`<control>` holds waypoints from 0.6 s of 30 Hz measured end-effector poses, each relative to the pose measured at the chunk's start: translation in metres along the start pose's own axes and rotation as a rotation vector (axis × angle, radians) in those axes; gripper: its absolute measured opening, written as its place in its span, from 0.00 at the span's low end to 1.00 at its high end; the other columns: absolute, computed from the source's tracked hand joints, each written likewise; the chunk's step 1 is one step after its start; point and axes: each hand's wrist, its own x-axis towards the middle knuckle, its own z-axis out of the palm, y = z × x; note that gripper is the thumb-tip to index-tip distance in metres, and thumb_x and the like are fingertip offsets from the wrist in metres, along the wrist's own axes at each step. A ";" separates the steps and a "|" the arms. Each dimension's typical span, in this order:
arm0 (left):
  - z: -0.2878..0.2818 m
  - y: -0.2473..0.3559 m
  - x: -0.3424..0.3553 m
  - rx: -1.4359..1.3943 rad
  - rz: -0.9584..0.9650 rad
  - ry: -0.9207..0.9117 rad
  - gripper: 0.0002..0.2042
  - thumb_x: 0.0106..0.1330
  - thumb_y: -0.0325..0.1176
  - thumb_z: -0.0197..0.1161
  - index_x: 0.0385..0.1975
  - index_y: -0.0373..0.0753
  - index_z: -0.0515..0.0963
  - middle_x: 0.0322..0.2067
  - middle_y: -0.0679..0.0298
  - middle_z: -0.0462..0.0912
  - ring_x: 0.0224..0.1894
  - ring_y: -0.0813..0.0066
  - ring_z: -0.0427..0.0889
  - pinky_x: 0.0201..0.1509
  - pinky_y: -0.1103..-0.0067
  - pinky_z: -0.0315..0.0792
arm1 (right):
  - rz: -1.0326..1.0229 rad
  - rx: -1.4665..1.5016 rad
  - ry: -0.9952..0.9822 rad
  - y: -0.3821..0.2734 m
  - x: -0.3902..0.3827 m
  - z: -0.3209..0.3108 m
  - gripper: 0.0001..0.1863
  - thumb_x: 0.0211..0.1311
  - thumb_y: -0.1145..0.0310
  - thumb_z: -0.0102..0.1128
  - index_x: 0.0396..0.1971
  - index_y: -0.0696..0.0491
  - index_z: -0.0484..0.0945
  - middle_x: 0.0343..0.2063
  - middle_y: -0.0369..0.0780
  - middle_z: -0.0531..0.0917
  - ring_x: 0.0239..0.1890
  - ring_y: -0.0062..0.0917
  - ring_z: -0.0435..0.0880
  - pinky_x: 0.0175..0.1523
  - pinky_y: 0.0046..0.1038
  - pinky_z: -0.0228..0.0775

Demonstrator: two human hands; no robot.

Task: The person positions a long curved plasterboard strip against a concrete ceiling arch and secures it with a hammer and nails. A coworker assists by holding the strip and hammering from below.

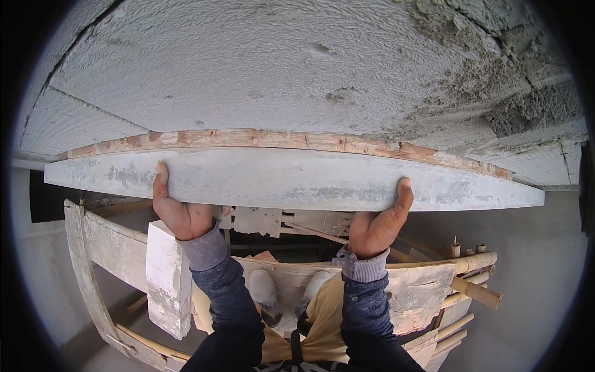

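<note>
A long pale grey straight board [291, 177] spans the view sideways, pressed along a reddish, weathered wooden batten [273, 137] on the rough plastered surface. My left hand [178, 208] grips the board left of middle, thumb up over its face, fingers mostly hidden behind its lower edge. My right hand [381, 220] grips it right of middle in the same way. Above the batten, the grey plaster [279, 68] is textured, with cracks and darker crumbly mortar toward the upper right.
Below me is a scaffold of worn planks [421, 291] and bamboo poles [474, 291], with my feet on it. A white block [164, 279] stands left of my legs. A grey wall [520, 266] lies beyond to the right, with darker gaps under the planks.
</note>
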 end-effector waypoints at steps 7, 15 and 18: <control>0.007 -0.002 -0.005 -0.022 0.044 -0.002 0.16 0.64 0.31 0.54 0.49 0.34 0.68 0.47 0.55 0.74 0.51 0.60 0.73 0.58 0.63 0.66 | -0.053 -0.104 -0.128 -0.005 -0.001 -0.002 0.21 0.62 0.70 0.50 0.55 0.57 0.61 0.53 0.39 0.65 0.56 0.25 0.64 0.62 0.29 0.59; 0.013 -0.002 -0.007 -0.030 0.059 -0.007 0.13 0.63 0.30 0.55 0.46 0.34 0.69 0.44 0.59 0.75 0.48 0.63 0.74 0.55 0.66 0.68 | -0.050 -0.081 -0.080 -0.010 -0.006 0.007 0.21 0.64 0.69 0.49 0.56 0.55 0.62 0.54 0.39 0.65 0.57 0.25 0.65 0.61 0.29 0.61; 0.015 -0.002 -0.008 -0.037 0.066 0.015 0.12 0.63 0.31 0.54 0.45 0.34 0.69 0.44 0.58 0.75 0.48 0.63 0.75 0.54 0.66 0.69 | -0.149 -0.216 -0.118 -0.003 0.001 -0.002 0.20 0.66 0.62 0.48 0.54 0.54 0.64 0.51 0.39 0.68 0.56 0.26 0.67 0.60 0.30 0.62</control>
